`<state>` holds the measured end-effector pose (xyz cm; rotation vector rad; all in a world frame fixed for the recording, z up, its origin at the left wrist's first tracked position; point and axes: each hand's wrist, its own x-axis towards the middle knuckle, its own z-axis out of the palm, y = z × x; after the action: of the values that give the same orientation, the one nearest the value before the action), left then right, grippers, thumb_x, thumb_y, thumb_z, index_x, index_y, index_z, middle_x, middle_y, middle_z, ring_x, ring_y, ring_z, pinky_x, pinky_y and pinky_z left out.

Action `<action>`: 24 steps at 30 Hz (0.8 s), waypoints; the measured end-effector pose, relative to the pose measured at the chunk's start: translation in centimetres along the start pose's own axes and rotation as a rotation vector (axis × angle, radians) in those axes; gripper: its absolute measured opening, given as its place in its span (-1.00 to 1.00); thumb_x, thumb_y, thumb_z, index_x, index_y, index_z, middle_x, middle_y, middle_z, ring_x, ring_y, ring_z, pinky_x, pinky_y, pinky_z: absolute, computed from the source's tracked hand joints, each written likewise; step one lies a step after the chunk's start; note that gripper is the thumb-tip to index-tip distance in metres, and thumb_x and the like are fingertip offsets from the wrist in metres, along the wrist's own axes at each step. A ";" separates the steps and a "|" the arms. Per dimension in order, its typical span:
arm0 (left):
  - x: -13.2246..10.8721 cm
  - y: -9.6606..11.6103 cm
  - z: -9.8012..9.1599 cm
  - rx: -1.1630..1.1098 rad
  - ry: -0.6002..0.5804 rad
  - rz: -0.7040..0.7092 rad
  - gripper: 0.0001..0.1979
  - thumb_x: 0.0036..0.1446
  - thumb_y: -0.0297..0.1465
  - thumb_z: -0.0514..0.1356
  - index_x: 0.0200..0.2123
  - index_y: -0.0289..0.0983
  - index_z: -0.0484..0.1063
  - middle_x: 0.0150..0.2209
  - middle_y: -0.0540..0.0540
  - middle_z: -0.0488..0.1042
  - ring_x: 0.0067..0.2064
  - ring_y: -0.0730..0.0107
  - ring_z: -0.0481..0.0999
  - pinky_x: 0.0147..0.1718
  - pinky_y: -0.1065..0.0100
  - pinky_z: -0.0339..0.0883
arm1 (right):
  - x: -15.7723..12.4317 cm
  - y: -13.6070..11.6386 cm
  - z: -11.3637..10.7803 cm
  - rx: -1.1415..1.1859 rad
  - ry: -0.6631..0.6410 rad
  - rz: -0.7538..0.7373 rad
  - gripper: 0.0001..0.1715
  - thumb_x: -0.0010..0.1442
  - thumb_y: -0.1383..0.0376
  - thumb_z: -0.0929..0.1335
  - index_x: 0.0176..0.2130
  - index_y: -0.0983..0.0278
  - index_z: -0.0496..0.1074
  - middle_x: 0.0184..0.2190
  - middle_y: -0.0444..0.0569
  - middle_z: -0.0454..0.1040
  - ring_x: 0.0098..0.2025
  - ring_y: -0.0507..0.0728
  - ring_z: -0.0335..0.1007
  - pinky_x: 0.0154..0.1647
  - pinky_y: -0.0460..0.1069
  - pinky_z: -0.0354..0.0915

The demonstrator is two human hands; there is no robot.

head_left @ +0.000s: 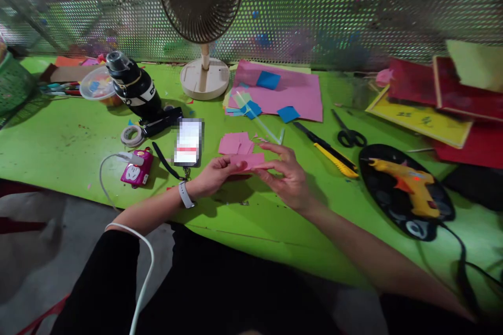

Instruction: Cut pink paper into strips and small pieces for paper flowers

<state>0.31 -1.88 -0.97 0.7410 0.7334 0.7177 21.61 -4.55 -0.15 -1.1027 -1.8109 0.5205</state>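
Note:
Between my two hands, above the green table's near edge, is a small piece of pink paper. My left hand is closed on its left end, thumb on top. The thumb and a finger of my right hand pinch its right end, while the index finger lifts away above it. Just behind the held piece lies a loose stack of pink paper squares. Small pink scraps are scattered to the right of that stack.
A phone, a tape roll and a magenta power socket lie left. Behind stand a fan and a black bottle. At right are a yellow utility knife, scissors and a yellow glue gun on a black tray.

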 end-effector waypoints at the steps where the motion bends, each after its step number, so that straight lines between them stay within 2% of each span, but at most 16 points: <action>1: -0.1 0.1 0.1 0.001 -0.008 0.015 -0.66 0.06 -0.21 0.49 -0.19 -0.30 0.59 -0.09 -0.12 0.66 -0.08 0.35 0.64 0.09 0.23 0.48 | 0.0 -0.1 0.2 0.084 0.012 0.093 -0.84 0.30 0.07 0.45 -0.29 0.04 0.60 0.05 0.01 0.55 0.16 0.31 0.45 0.12 0.41 0.46; 3: -0.3 0.3 0.3 -0.007 -0.043 0.015 -0.59 0.13 -0.10 0.43 -0.11 -0.28 0.60 -0.03 -0.18 0.65 -0.02 0.25 0.64 0.09 0.16 0.50 | 0.0 -0.1 0.6 0.237 -0.008 0.244 -0.72 0.30 -0.03 0.42 -0.31 0.06 0.58 -0.14 -0.01 0.60 -0.05 0.25 0.56 -0.10 0.27 0.58; 5: -0.5 0.5 0.4 0.005 -0.093 0.014 -0.49 0.16 0.01 0.37 -0.04 -0.28 0.60 0.03 -0.24 0.62 0.04 0.16 0.62 0.08 0.09 0.50 | 0.0 -0.1 0.7 0.317 -0.045 0.331 -0.66 0.29 -0.08 0.42 -0.31 0.08 0.57 -0.30 -0.06 0.61 -0.26 0.18 0.57 -0.30 0.15 0.58; 7: -0.6 0.5 0.3 0.084 -0.122 0.039 -0.45 0.08 -0.02 0.43 0.00 -0.28 0.59 0.06 -0.26 0.61 0.04 0.14 0.62 0.10 0.08 0.48 | 0.0 0.0 0.8 0.317 -0.044 0.365 -0.65 0.26 -0.09 0.43 -0.30 0.09 0.57 -0.36 -0.08 0.60 -0.36 0.15 0.53 -0.40 0.09 0.53; 9: -0.6 0.4 0.2 0.185 -0.119 0.067 -0.44 0.00 -0.14 0.51 0.02 -0.30 0.59 0.05 -0.24 0.62 0.01 0.19 0.63 0.13 0.10 0.45 | 0.0 -0.1 0.8 0.290 -0.023 0.367 -0.65 0.24 -0.09 0.44 -0.30 0.10 0.56 -0.38 -0.09 0.60 -0.41 0.14 0.50 -0.47 0.06 0.49; 14: -0.4 -0.1 0.1 0.205 -0.076 0.048 -0.52 0.05 -0.22 0.49 0.00 -0.32 0.58 0.01 -0.21 0.63 -0.03 0.30 0.63 0.11 0.16 0.45 | 0.0 -0.1 1.0 0.278 0.003 0.352 -0.65 0.23 -0.09 0.45 -0.31 0.11 0.53 -0.41 -0.09 0.59 -0.40 0.14 0.50 -0.46 0.06 0.48; 24: -0.4 -0.3 0.2 0.142 -0.068 0.015 -0.56 0.08 -0.22 0.48 -0.03 -0.32 0.59 0.03 -0.23 0.63 0.01 0.29 0.64 0.13 0.16 0.46 | -0.1 0.0 1.2 0.293 0.003 0.367 -0.66 0.22 -0.07 0.47 -0.32 0.12 0.53 -0.41 -0.10 0.58 -0.40 0.13 0.50 -0.42 0.07 0.49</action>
<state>0.35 -2.46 -1.00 0.8969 0.7232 0.6554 20.60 -4.52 -0.72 -1.2294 -1.4734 0.9674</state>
